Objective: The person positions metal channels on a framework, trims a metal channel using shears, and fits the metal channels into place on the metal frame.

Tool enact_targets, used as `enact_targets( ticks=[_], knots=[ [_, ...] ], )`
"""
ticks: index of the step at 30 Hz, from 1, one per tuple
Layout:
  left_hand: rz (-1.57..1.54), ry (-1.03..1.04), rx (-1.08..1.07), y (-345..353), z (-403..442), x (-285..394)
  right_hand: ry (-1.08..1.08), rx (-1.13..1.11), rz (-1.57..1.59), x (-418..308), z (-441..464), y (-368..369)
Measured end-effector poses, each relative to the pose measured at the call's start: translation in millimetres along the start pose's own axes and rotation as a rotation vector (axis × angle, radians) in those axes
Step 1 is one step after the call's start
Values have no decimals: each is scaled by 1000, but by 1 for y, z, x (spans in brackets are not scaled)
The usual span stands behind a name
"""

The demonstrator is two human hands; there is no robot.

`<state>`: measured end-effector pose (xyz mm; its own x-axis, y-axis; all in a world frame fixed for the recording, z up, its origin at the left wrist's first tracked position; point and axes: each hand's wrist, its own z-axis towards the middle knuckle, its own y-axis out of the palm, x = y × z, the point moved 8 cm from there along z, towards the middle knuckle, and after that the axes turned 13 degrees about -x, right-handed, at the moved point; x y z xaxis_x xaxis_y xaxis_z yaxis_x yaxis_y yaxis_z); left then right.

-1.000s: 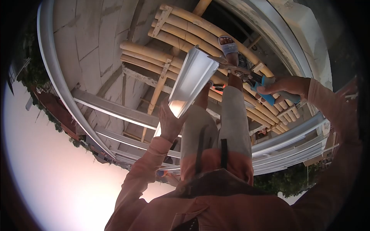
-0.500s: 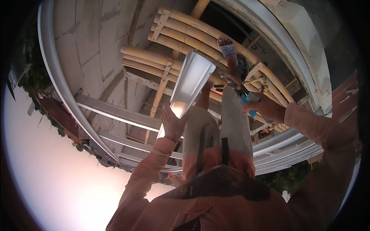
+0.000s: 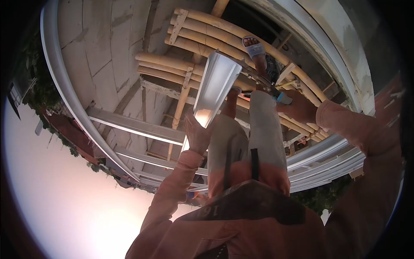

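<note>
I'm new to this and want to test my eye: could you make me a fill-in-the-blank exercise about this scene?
The left hand holds a long, silvery channel made of ____. The right hand grips a tool whose handle shows the bright color ____. Beneath the clearly seen sandaled foot lie long, rounded, tan poles made of ____.

Missing words: metal; blue; bamboo.

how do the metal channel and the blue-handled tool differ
The metal channel is broad, pale and shiny; the tool is narrower and darker, with a blue grip. The left hand has the metal channel, the right hand the tool. Both are hand-held.
</note>
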<state>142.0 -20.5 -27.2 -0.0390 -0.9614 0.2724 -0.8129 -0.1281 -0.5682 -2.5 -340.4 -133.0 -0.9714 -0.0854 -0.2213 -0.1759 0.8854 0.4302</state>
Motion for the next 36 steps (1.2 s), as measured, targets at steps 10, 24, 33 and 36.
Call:
enact_targets(
  ticks=[10, 24, 33, 36],
  knots=[
    [-59, 79, -128, -5, 2, -1, 159, -586, 102, -75, -74, 2],
    [-30, 48, -57, 0, 1, 0, 85, -434, 270, -44, -61, 41],
    [-54, 33, -101, -2, -2, 5, 51, -381, 127, -20, -42, 10],
    [-36, 11, -89, 0, -6, 7, 148, -361, -115, -52, -69, -11]
  ],
)
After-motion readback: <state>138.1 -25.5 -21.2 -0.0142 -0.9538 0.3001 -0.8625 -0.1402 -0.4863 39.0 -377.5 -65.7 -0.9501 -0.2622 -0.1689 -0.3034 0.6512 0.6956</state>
